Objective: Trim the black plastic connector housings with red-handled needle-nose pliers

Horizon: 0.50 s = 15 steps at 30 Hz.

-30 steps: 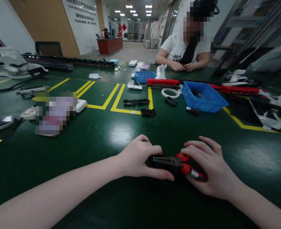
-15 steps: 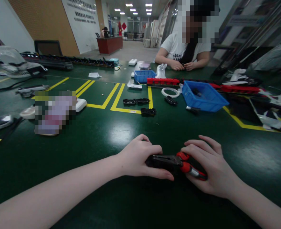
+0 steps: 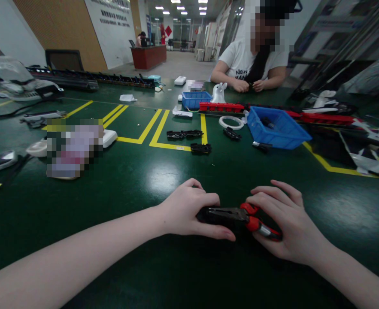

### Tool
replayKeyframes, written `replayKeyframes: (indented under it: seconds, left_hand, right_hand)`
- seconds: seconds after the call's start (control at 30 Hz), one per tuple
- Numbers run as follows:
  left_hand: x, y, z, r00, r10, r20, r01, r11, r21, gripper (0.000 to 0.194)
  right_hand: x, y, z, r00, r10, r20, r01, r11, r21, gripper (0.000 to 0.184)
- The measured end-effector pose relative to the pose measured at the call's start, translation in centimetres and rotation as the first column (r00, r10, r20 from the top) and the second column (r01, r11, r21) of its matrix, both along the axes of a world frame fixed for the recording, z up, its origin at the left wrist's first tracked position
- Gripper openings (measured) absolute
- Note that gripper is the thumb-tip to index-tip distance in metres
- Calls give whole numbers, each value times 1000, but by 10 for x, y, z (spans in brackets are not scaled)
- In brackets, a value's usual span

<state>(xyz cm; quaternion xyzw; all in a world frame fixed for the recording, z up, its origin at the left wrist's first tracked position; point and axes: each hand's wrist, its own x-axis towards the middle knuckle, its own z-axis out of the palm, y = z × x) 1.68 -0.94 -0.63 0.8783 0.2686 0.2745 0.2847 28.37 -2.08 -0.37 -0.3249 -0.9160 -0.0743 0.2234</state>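
Observation:
A pair of pliers (image 3: 229,215) with dark jaws and red-and-grey handles lies across the space between my two hands, low over the green table. My right hand (image 3: 284,223) is closed round the handles, with the index finger and others curled above and the thumb below. The jaws point left, their tips reaching in between the thumb and fingers of my left hand (image 3: 189,210). That hand is closed about something dark at the jaw tips; its shape merges with the jaws and I cannot make it out.
Small black parts (image 3: 184,134) lie on the table (image 3: 128,266) near yellow tape lines. Farther right are a tape roll (image 3: 231,122), a blue bin (image 3: 277,128) and red strips (image 3: 221,107). A phone (image 3: 75,150) lies left. Across the table sits a person (image 3: 253,64) with hands together.
Both hands and the pliers keep nearly the same pose, with the pliers shifted very slightly right. The camera view has moved a little.

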Motion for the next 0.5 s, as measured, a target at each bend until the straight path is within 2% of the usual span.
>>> replayKeyframes:
  seconds: [0.3, 0.5]
  left_hand:
    - [0, 0, 0, 1000, 26, 14, -27, 999, 29, 45]
    - [1, -1, -1, 998, 46, -32, -44, 998, 54, 48]
  right_hand:
    - [4, 3, 1, 1000, 10, 28, -9, 1000, -30, 37]
    - [6, 4, -1, 997, 34, 74, -34, 999, 1, 39]
